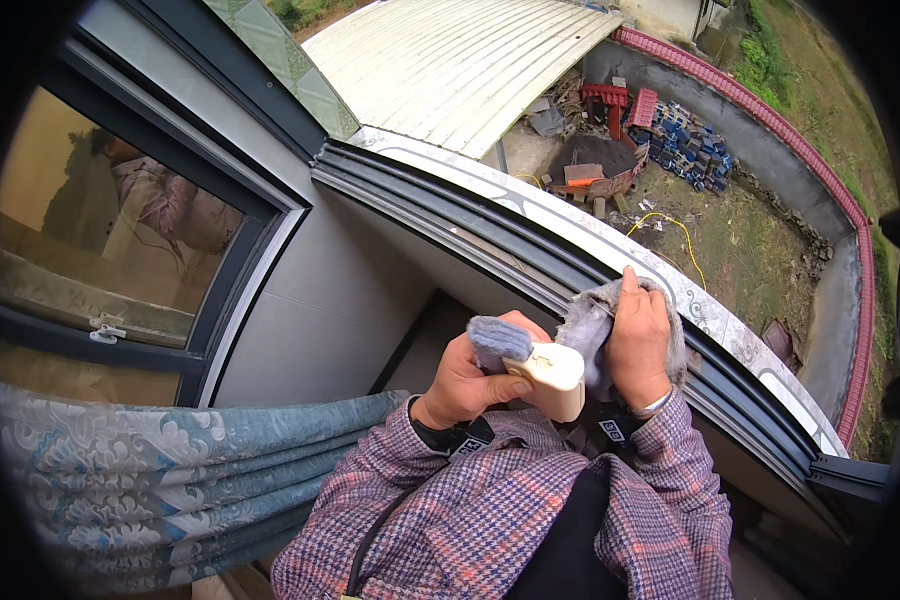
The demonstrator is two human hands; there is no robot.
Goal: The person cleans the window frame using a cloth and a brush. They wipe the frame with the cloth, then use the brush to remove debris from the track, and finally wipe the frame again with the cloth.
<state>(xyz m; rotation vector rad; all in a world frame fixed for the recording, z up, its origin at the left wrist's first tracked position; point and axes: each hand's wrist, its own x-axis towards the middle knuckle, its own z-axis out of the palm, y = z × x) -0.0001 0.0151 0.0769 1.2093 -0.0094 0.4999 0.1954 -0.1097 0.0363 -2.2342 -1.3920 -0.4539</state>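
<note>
In my left hand (476, 379) is a cream plastic tool (551, 379) with a blue-grey fabric pad (499, 341) at one end, held above my lap. My right hand (640, 345) grips a damp-looking grey cloth (585, 322) that rests over the dark metal window track (495, 217). One finger of that hand points outward along the cloth. The two hands are close together, with the cream tool between them. Part of the cloth lies hidden under my right hand.
A dark-framed glass pane (120, 225) with a white latch stands at the left, above a patterned blue curtain (195, 487). Outside the sill (727, 330) lie a corrugated roof (450, 67) and, far below, a walled yard with stacked blue items (679, 142).
</note>
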